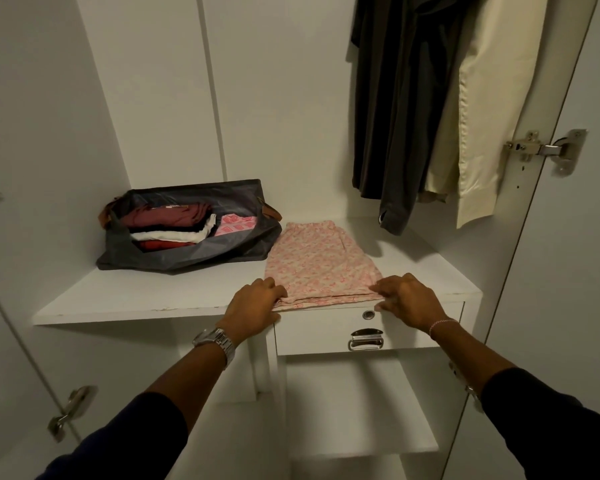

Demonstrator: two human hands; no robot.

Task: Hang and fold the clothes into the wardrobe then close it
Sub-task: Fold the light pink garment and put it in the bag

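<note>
Pink-patterned thin cotton, a folded garment (317,265), lies flat on the white laminate wardrobe shelf (118,299), its near hem right at the shelf lip above a small locked drawer (368,329). Your left hand (253,306) and right hand (409,299) curl their fingers onto its two near corners, pinching the soft layers. Pull toward you and the fabric could slide off the smooth edge and unfold. Left of it, a slack grey nylon bag (187,251) holds stacked folded clothes.

dark sleeves (125,431), silver wristwatch (215,341) left, thin bracelet (442,324) right
</note>
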